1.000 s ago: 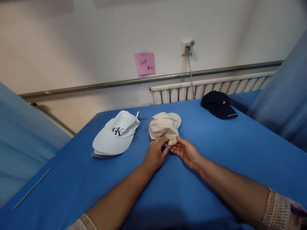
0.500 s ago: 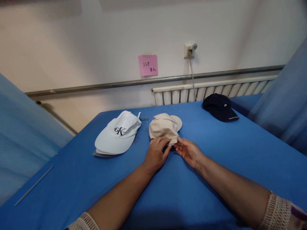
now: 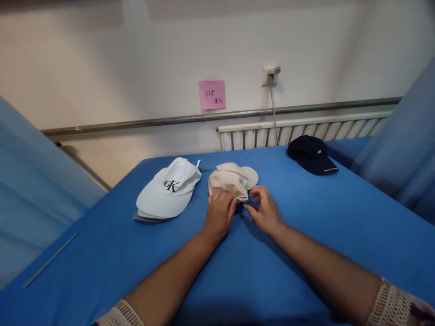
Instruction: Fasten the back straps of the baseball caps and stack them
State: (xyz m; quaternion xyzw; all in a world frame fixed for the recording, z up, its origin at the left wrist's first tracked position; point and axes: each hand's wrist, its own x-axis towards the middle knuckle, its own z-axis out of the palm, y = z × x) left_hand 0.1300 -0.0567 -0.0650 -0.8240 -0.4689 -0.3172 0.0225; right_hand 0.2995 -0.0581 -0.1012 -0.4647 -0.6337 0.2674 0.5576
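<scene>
A beige baseball cap (image 3: 228,177) lies on the blue-covered table, its brim pointing to the far right. My left hand (image 3: 220,213) grips the cap's near edge, fingers bent over the fabric and partly hidden by it. Just right of that edge is my right hand (image 3: 265,210), thumb and fingers apart with nothing visible between them. A dark shadowed gap shows under the cap between the hands. To the left, a white cap (image 3: 176,185) with black letters sits on top of at least one more cap, whose grey brim (image 3: 146,219) peeks out below.
At the back right lies a dark navy cap (image 3: 311,154). A thin rod (image 3: 50,260) rests near the left edge of the blue table cover (image 3: 136,267). Behind stand a radiator (image 3: 249,139), a metal rail (image 3: 163,121) and a plugged socket (image 3: 270,77). Blue curtains (image 3: 30,194) hang at both sides.
My right hand has let go of the beige cap's near edge and its fingers have spread. The cap has shifted slightly left, with my left hand still on it.
</scene>
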